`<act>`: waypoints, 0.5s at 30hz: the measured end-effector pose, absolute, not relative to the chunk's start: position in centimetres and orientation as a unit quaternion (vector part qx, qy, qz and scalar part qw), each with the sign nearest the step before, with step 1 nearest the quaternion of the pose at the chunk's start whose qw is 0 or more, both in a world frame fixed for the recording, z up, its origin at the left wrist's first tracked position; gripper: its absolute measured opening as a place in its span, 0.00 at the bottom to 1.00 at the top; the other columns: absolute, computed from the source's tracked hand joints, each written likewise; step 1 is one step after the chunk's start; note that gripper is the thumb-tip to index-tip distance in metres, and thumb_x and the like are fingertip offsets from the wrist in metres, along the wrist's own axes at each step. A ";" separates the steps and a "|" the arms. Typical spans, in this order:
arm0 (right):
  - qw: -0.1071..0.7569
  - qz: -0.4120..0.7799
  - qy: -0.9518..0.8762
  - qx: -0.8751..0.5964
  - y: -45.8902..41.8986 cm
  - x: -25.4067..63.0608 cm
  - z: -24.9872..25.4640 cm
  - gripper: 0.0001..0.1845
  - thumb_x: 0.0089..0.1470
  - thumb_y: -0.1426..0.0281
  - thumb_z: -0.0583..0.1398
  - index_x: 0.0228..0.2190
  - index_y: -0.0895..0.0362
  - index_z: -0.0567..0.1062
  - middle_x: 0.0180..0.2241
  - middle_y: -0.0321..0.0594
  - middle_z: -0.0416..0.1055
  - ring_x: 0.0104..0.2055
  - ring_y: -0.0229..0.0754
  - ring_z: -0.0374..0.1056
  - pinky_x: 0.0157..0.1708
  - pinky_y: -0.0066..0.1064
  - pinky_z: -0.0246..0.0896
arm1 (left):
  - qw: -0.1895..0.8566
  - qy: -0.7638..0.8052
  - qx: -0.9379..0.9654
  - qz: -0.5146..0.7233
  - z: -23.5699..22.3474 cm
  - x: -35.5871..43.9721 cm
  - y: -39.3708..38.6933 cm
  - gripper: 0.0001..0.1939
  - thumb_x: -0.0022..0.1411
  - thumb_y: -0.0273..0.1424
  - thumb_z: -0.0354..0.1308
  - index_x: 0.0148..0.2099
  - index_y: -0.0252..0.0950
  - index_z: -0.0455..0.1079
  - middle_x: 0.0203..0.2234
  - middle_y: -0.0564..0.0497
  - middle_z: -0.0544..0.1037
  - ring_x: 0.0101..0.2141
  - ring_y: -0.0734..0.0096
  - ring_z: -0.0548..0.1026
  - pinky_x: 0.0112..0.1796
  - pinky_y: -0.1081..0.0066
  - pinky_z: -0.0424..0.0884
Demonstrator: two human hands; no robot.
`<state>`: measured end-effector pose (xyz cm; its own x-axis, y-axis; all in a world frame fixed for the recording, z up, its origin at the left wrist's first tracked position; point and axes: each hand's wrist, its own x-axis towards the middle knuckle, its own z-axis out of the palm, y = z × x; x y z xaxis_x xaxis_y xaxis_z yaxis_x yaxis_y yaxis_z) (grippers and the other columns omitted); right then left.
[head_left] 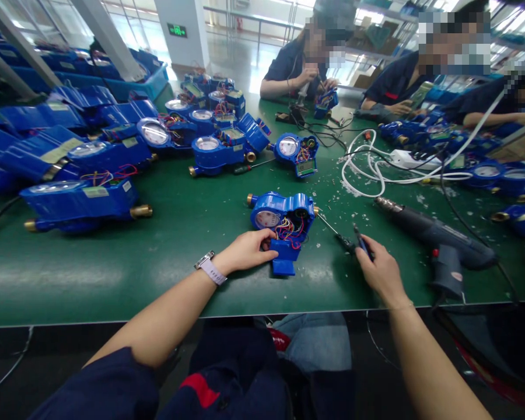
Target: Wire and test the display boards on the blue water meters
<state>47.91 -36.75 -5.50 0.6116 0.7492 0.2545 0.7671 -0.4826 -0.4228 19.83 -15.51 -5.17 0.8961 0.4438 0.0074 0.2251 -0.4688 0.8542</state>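
A blue water meter (269,217) with brass pipe ends lies on the green table in front of me, its wiring compartment uncovered and red, yellow and white wires showing. My left hand (251,251) grips its near side, thumb against the blue flap (284,251); some fingertips are hidden behind it. To the right, my right hand (380,265) is closed round a slim dark tool that looks like pliers (361,240), tip pointing up and away. Beside that tool a screwdriver (345,242) rests on the table, its shaft reaching toward the meter's right brass end.
Several blue meters (83,201) crowd the left and back. A heat gun (441,233) lies at right, near a white cable (371,169) and power strip (413,158). Another screwdriver (245,168) lies behind. White scraps dot the table (157,274). Co-workers (284,73) sit opposite.
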 end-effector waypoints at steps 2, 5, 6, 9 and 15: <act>0.305 0.005 -0.427 -0.851 -37.2 47.3 -4.8 0.26 0.60 0.57 0.50 0.51 0.61 0.71 0.44 0.52 0.75 0.44 0.52 0.73 0.45 0.45 0.69 | 0.473 0.186 0.855 0.099 -5.0 19.7 -15.3 0.13 0.58 0.33 0.61 0.45 0.35 0.71 0.29 0.52 0.76 0.30 0.68 0.73 0.32 0.71 0.64; 0.365 0.017 -0.472 -0.802 -37.4 44.9 -2.9 0.23 0.59 0.58 0.55 0.51 0.56 0.71 0.43 0.47 0.75 0.44 0.50 0.73 0.45 0.42 0.69 | 0.478 0.172 0.856 0.099 -4.8 19.7 -15.2 0.09 0.59 0.32 0.60 0.42 0.35 0.71 0.30 0.51 0.77 0.31 0.68 0.74 0.33 0.71 0.66; 0.353 0.002 -0.518 -0.779 -37.2 43.7 -2.1 0.22 0.58 0.60 0.57 0.52 0.55 0.71 0.45 0.46 0.74 0.46 0.50 0.71 0.47 0.43 0.67 | 0.481 0.169 0.854 0.101 -4.8 19.7 -15.3 0.09 0.59 0.31 0.60 0.42 0.35 0.71 0.31 0.51 0.77 0.32 0.68 0.74 0.34 0.71 0.66; 0.263 -0.092 -0.656 -0.701 -36.2 39.8 -0.2 0.22 0.57 0.65 0.59 0.53 0.55 0.71 0.48 0.48 0.70 0.48 0.51 0.68 0.48 0.44 0.64 | 0.492 0.165 0.848 0.105 -4.9 19.7 -15.4 0.09 0.59 0.31 0.59 0.42 0.35 0.70 0.33 0.50 0.77 0.34 0.67 0.74 0.37 0.69 0.68; 0.084 -0.189 -0.719 -0.664 -33.9 35.1 0.3 0.20 0.57 0.69 0.60 0.52 0.55 0.73 0.46 0.48 0.71 0.47 0.53 0.64 0.46 0.44 0.59 | 0.518 0.153 0.833 0.119 -5.3 19.7 -15.6 0.09 0.59 0.31 0.58 0.42 0.34 0.68 0.32 0.50 0.77 0.33 0.67 0.75 0.36 0.69 0.70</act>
<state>35.13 -33.87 0.28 -0.1050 0.9221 0.3724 0.9860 0.0477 0.1598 19.72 -15.60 -5.30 0.9249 0.3783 0.0388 0.1327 -0.4167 0.8993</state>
